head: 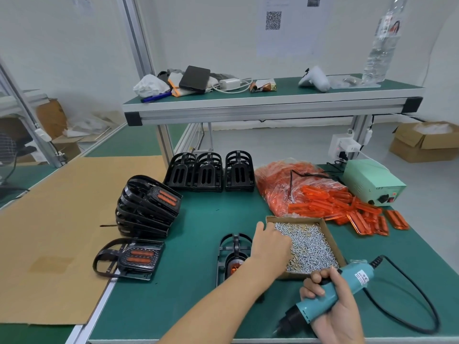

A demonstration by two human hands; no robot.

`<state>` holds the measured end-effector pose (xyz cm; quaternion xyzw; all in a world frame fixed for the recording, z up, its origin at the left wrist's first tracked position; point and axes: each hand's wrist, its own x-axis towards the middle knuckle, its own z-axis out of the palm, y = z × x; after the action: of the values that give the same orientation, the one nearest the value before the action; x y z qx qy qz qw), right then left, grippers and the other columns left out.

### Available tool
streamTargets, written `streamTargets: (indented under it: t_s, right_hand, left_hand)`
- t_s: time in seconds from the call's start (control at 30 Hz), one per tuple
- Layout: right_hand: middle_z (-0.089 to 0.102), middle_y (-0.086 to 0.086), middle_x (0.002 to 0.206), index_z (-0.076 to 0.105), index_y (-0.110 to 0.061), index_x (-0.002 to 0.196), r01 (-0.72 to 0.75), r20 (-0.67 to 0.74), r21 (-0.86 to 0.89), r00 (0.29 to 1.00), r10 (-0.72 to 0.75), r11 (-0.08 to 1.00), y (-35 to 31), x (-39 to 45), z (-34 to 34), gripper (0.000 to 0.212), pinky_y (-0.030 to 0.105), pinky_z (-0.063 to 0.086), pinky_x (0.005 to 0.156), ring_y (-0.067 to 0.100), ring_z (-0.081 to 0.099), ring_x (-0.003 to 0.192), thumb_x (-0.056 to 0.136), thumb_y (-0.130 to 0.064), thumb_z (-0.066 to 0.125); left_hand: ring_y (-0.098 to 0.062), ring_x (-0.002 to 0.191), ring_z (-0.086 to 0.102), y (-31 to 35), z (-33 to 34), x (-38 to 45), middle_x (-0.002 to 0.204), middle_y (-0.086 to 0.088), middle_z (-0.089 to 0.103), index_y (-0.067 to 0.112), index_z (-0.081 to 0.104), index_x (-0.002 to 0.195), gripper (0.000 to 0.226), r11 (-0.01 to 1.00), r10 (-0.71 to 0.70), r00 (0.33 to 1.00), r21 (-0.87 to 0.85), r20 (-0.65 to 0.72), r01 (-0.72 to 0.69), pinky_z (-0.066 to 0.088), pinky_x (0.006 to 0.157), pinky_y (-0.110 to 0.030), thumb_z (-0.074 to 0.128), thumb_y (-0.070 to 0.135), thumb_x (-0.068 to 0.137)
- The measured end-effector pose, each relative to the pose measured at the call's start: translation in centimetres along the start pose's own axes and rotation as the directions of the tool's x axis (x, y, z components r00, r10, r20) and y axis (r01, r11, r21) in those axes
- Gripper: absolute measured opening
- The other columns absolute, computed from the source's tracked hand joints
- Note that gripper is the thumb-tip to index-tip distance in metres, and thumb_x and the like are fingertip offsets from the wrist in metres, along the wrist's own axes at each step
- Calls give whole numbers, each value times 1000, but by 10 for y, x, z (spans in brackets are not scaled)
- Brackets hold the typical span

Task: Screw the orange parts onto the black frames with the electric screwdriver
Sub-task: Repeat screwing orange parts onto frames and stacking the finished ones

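My right hand (334,306) grips the teal electric screwdriver (330,294) near the table's front edge, bit pointing down-left. My left hand (269,247) reaches into the cardboard box of silver screws (310,247); its fingertips are hidden among them. Under my left forearm lies a black frame (232,254) with an orange part seated in it. A frame fitted with orange parts (131,258) lies to the left, and a leaning stack of fitted frames (146,207) stands behind it. Loose orange parts (347,209) spill from a plastic bag at the right.
Three bare black frames (211,172) stand upright at the back. A green power box (372,181) sits at the right, its black cable looping by the table edge. A cardboard sheet (62,232) covers the left. An overhead shelf (268,100) carries clutter.
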<state>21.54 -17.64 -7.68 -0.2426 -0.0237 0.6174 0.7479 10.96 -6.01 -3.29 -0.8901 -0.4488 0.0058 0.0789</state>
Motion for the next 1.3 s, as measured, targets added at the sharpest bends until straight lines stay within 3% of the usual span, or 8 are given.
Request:
streamTargets:
  t_s: [0.13, 0.23, 0.37, 0.53, 0.8, 1.0, 1.2, 1.3]
  right_hand:
    - [51, 1, 70, 60, -16, 72, 9, -9, 3, 1000, -9, 1000, 0, -1, 2, 25, 20, 42, 46, 6, 42, 47, 92, -29, 56]
    - [51, 1, 70, 58, -15, 73, 9, -16, 1, 1000, -9, 1000, 0, -3, 4, 23, 20, 42, 45, 7, 42, 47, 92, -29, 56]
    - [49, 1, 70, 54, -16, 77, 23, -29, 7, 999, -23, 1000, -1, -3, 5, 19, 19, 41, 44, 6, 41, 46, 91, -29, 56]
    - [48, -2, 72, 54, -17, 72, 26, -42, 34, 999, -24, 999, -3, -1, 8, 21, 17, 41, 45, 4, 40, 47, 89, -30, 58]
    - [50, -7, 75, 56, -22, 78, 41, 99, 112, 994, -52, 993, -3, -3, 44, 35, 16, 42, 53, 2, 40, 53, 65, -29, 88]
    - [50, -6, 78, 57, -22, 79, 71, 92, 127, 992, -83, 989, 5, -4, 63, 17, 18, 42, 54, 3, 40, 54, 86, -31, 69]
    - [49, -6, 77, 56, -21, 78, 75, 83, 131, 993, -86, 989, 7, -7, 64, 18, 19, 43, 52, 4, 41, 53, 86, -30, 70]
    - [51, -6, 77, 57, -21, 78, 73, 108, 135, 990, -88, 988, 6, -9, 64, 35, 18, 43, 53, 3, 41, 53, 66, -28, 89]
  left_hand:
    - [-28, 110, 50, -2, 9, -4, 102, -7, 68, 15, 69, 89, 15, 999, -20, 994, -52, -107, 15, 34, 98, -46, 67, 29, 95]
    - [-17, 100, 51, -2, 8, -16, 97, 4, 66, 21, 73, 89, 19, 946, -79, 967, -325, -243, -4, 36, 90, -38, 60, 31, 99]
    - [-4, 80, 62, -3, -5, -58, 85, 17, 70, 35, 69, 89, 9, 434, -332, 942, -894, -41, 114, 49, 72, -16, 63, 37, 94]
    - [-1, 66, 59, -23, -3, -126, 81, 9, 76, 32, 69, 87, 13, 103, -426, 901, -986, 77, 133, 51, 67, -19, 71, 45, 86]
    - [-7, 67, 54, -41, -4, -177, 87, 8, 78, 36, 67, 88, 11, 194, -271, 948, -956, 165, 222, 47, 71, -23, 64, 47, 86]
    - [-3, 69, 57, -28, -5, -177, 89, 2, 76, 19, 60, 98, 14, 112, -260, 945, -966, 199, 234, 45, 69, -17, 60, 32, 93]
    - [-3, 65, 53, -19, 2, -175, 78, 8, 66, 23, 51, 91, 23, 317, -336, 937, -926, 92, 205, 45, 70, -23, 46, 40, 106]
    - [-3, 59, 51, -17, 3, -176, 68, 9, 63, 21, 54, 80, 30, 303, -394, 916, -931, 71, 202, 43, 64, -21, 52, 38, 105]
